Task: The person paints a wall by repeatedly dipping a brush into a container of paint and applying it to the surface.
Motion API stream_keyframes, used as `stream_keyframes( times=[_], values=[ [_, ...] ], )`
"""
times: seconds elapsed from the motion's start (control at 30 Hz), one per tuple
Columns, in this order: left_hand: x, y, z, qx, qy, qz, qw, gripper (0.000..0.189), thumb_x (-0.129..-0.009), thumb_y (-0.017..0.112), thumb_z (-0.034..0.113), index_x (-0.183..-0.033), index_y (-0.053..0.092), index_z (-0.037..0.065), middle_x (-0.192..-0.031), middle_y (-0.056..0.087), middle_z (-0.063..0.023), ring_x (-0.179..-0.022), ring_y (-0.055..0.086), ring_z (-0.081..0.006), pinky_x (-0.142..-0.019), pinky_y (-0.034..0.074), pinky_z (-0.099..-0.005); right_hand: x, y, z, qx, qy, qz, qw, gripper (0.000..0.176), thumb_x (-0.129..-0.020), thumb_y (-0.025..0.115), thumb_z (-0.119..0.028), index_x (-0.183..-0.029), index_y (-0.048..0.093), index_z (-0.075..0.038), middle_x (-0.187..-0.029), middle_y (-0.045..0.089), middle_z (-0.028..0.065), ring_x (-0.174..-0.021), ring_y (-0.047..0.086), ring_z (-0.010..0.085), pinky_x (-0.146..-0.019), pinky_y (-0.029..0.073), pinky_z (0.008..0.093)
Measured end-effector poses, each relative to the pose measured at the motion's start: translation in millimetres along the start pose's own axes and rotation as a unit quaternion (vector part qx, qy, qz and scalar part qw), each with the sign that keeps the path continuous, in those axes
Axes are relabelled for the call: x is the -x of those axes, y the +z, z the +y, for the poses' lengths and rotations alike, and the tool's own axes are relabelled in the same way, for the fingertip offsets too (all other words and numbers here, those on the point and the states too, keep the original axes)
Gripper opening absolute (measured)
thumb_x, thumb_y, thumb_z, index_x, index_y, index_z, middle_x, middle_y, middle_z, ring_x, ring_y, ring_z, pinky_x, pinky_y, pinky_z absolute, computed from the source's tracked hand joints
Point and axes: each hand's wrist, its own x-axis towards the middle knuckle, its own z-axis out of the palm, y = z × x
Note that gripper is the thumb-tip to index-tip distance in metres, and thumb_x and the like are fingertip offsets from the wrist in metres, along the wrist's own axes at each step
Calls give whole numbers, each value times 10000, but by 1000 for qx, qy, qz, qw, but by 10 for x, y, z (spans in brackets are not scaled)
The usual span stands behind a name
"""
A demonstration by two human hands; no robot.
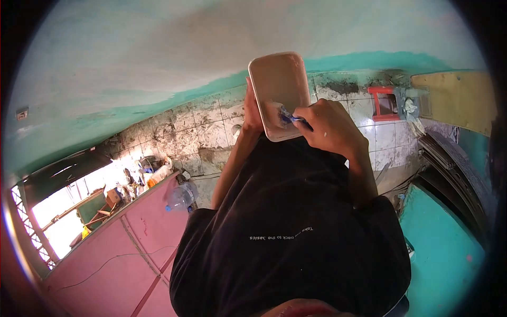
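My left hand point(253, 108) is wrapped around the left side and underside of a rectangular plastic tub point(280, 71), holding it tilted in front of my chest. Most of its fingers are hidden behind the tub. Inside the tub's near end lies pale, wet-looking paint point(273, 113). Closed around the handle of a paintbrush point(288, 117), my right hand point(328, 126) is over the tub's right rim. The brush has blue on it, and its tip is down inside the tub by the paint. Small pale specks show on my right hand.
Ahead is a wall point(158, 58), pale above with a turquoise band below. Stained floor tiles point(211, 113) run along it. A red stool point(385, 104) stands right, near stacked dark sheets point(454, 164). A large plastic bottle point(181, 196) is left, beside a pink panel point(111, 264).
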Motion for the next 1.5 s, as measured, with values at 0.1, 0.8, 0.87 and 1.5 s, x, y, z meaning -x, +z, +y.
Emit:
stream_keyframes(
  times=[0.1, 0.8, 0.87, 1.5],
  values=[
    [-12, 69, -69, -63, -11, 60, 996, 679, -1051, 239, 572, -1429, 434, 42, -1322, 567, -126, -1176, 579, -253, -1002, 489, -421, 106, -108, 2, -6, 9, 1, 1000, 110, -847, 690, -144, -859, 681, -35, -651, 616, 187, -663, 633, 391, -642, 498, 459],
    [183, -209, -174, -17, -34, 114, 993, 635, -1053, 256, 555, -1420, 449, 74, -1312, 573, -125, -1163, 603, -275, -974, 527, -445, 416, 102, 630, -249, -35, 13, 968, 205, -884, 729, -188, -933, 695, 7, -560, 573, 78, -480, 540, 122, -494, 402, 267],
    [239, -355, -121, 4, -29, 148, 988, 714, -985, 364, 587, -1456, 396, 52, -1346, 555, -201, -1163, 616, -381, -956, 542, -555, 403, 349, 688, -384, 4, 13, 923, 192, -903, 720, -178, -918, 694, 11, -560, 580, 27, -492, 533, 66, -476, 391, 247],
    [1483, -1139, 1417, -53, 202, 226, 951, 605, -1010, 418, 532, -1449, 432, 116, -1368, 545, -104, -1231, 553, -311, -1036, 470, -512, -1204, 1893, 680, -441, 148, 267, 844, 308, -1009, 578, -321, -945, 595, -19, -550, 510, -1, -503, 436, 71, -486, 360, 293]
  ],
)
